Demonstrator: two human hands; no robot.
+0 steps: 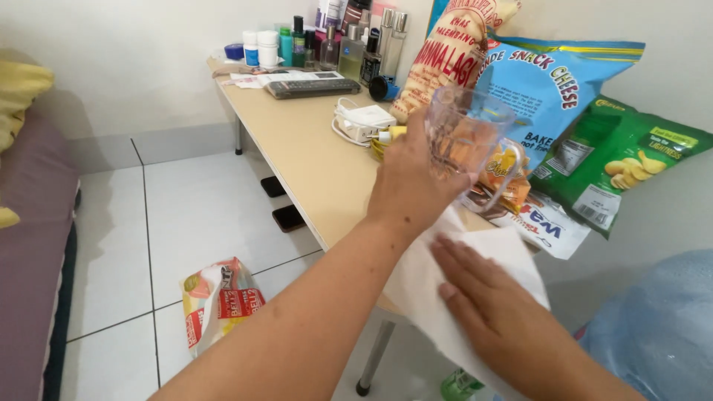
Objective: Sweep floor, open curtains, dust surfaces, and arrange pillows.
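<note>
My left hand [412, 182] grips a clear plastic mug [468, 130] and holds it lifted and tilted above the beige table [297, 148]. Flat beneath it, my right hand [486, 297] presses with spread fingers on a white paper towel [453, 289] that lies over the table's near corner and hangs off its edge. Snack packets sit right behind the mug.
Blue [553, 85], green [624, 160] and red-white [449, 48] snack bags lean on the wall. A white charger [364, 122], a remote [312, 87] and several bottles [349, 44] stand farther back. A snack bag [219, 301] lies on the tiled floor; a purple mattress [33, 245] is at left.
</note>
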